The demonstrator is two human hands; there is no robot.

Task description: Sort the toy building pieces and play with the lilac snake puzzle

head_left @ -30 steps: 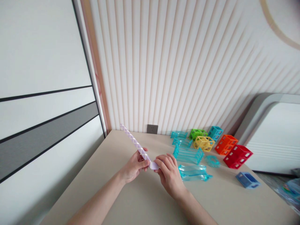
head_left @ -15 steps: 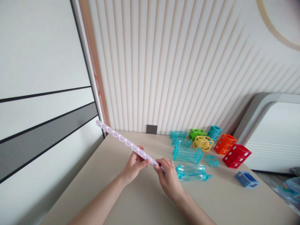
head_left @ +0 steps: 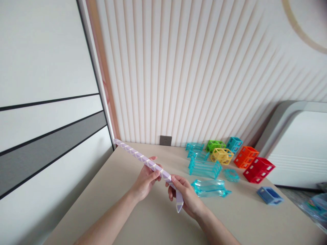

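A long lilac and white snake puzzle (head_left: 141, 157) made of wedge segments is held above the table, running from the upper left down to the right. My left hand (head_left: 146, 178) grips it near its middle, the thumb lying along the near side. Closer to its near end, my right hand (head_left: 184, 194) pinches it with the thumb on top. Past the right thumb the short end of the snake bends downward toward me and finishes in a point. The rest of its length is straight. Some fingers of both hands are hidden beneath it.
On the table (head_left: 112, 190), right of my hands, lie clear teal plastic pieces (head_left: 212, 188) and a teal ring (head_left: 231, 175). Behind and beside them stand green, yellow, blue, orange and red (head_left: 258, 170) frame blocks. A ribbed wall (head_left: 143, 85) with a socket (head_left: 166, 140) borders the back.
The near end of the snake puzzle has turned and now bends downward toward me. Its far tip has dropped slightly and shifted right. My right hand has rolled, with its thumb now on top.
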